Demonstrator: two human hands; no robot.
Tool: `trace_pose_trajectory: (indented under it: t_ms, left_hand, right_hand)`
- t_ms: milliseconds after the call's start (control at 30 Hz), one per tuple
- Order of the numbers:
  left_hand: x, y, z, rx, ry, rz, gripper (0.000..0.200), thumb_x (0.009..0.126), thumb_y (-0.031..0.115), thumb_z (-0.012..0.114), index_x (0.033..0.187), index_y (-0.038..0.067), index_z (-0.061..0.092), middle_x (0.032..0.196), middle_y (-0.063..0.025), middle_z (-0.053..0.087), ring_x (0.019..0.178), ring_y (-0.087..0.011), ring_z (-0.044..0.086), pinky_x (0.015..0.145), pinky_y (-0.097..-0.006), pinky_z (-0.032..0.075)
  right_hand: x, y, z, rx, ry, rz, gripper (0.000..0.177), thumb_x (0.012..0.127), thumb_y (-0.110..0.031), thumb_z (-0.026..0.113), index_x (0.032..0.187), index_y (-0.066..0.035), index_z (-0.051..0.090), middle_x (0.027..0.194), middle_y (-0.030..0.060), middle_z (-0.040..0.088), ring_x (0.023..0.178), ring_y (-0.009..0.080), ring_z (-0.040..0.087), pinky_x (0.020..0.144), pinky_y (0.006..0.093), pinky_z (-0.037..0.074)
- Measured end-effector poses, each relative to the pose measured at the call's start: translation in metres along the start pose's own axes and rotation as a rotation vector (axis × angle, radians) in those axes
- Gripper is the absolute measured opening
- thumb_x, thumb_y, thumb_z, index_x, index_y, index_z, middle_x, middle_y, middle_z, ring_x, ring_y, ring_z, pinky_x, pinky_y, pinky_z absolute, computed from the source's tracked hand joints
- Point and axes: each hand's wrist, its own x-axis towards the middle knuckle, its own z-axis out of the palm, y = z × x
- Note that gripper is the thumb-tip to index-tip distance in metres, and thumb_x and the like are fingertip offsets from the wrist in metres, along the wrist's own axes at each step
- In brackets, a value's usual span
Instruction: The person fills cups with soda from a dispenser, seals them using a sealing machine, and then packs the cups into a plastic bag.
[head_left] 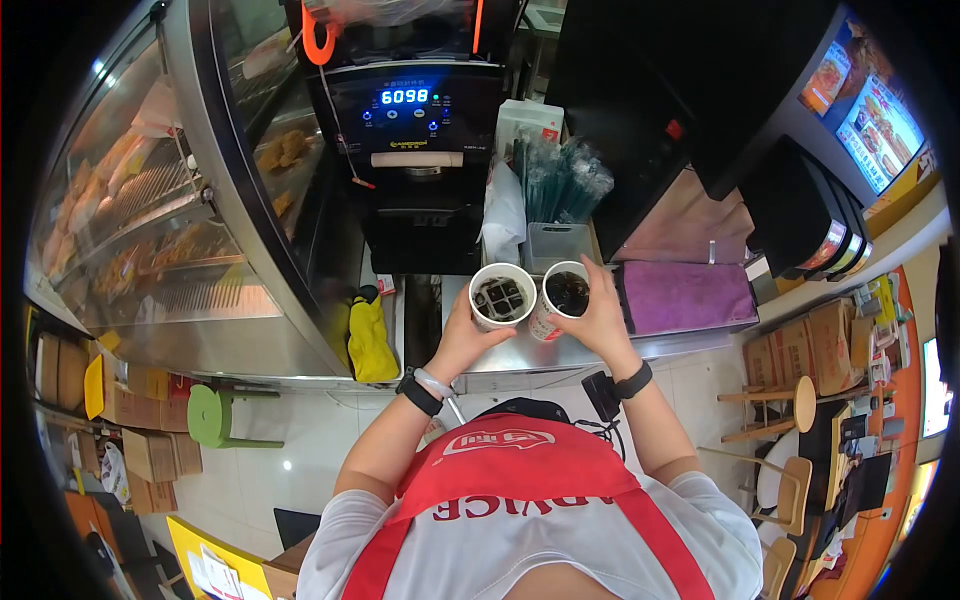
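Observation:
My left hand (pixel 463 340) is wrapped round a paper cup (pixel 488 320) of dark drink with ice cubes near the top. In my right hand (pixel 599 318) is a second paper cup (pixel 548 325), white with red print, also holding a dark iced drink. The two cups stand side by side, almost touching, at the front of a metal counter (pixel 520 355). Whether their bases rest on the counter is hidden from above. Behind them sit a clear plastic bin (pixel 560 240) and a bundle of wrapped green straws (pixel 560 175).
A black sealing machine (pixel 420 150) with a lit display stands behind, left of centre. Further left is a glass food warmer (pixel 190 230). A yellow cloth (pixel 371 340) hangs at the counter edge; a folded purple cloth (pixel 690 297) lies right. A green stool (pixel 210 415) stands on the floor.

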Motion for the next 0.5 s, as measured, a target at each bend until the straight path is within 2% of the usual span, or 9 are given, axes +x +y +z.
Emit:
trace_pose_trajectory:
  t_ms: [133, 200, 300, 500]
  left_hand:
    - [0.002, -0.005, -0.003, 0.015, -0.024, 0.001, 0.082, 0.054, 0.016, 0.080, 0.122, 0.001, 0.035, 0.115, -0.0133, 0.046, 0.108, -0.0238, 0.046, 0.091, -0.0326, 0.037]
    - [0.001, -0.016, -0.004, -0.002, -0.102, -0.045, 0.082, 0.054, 0.015, 0.080, 0.121, 0.001, 0.036, 0.114, -0.0134, 0.047, 0.108, -0.0237, 0.047, 0.091, -0.0323, 0.038]
    - [0.001, -0.023, -0.002, -0.059, -0.094, -0.098, 0.081, 0.053, 0.013, 0.080, 0.120, 0.001, 0.037, 0.112, -0.0135, 0.049, 0.106, -0.0236, 0.048, 0.092, -0.0320, 0.037]
    - [0.013, -0.013, 0.024, -0.060, -0.103, 0.004, 0.078, 0.054, 0.011, 0.079, 0.119, 0.000, 0.037, 0.112, -0.0140, 0.049, 0.106, -0.0243, 0.049, 0.091, -0.0320, 0.037]
  right_hand:
    - [0.002, -0.005, -0.002, 0.007, -0.023, 0.060, 0.084, 0.052, -0.017, 0.078, 0.123, -0.003, 0.036, 0.113, 0.0190, 0.044, 0.105, 0.0324, 0.046, 0.088, 0.0355, 0.040]
    - [0.003, -0.001, -0.001, 0.059, 0.006, 0.066, 0.079, 0.051, -0.017, 0.078, 0.119, -0.005, 0.039, 0.109, 0.0179, 0.046, 0.100, 0.0323, 0.049, 0.084, 0.0366, 0.042]
    - [0.002, 0.006, -0.009, 0.066, 0.068, 0.045, 0.076, 0.050, -0.015, 0.078, 0.116, -0.005, 0.042, 0.107, 0.0163, 0.048, 0.098, 0.0312, 0.050, 0.083, 0.0361, 0.043]
    - [0.002, -0.016, -0.077, 0.044, 0.185, -0.072, 0.067, 0.049, -0.011, 0.077, 0.108, -0.003, 0.048, 0.102, 0.0138, 0.050, 0.096, 0.0277, 0.051, 0.083, 0.0339, 0.043]
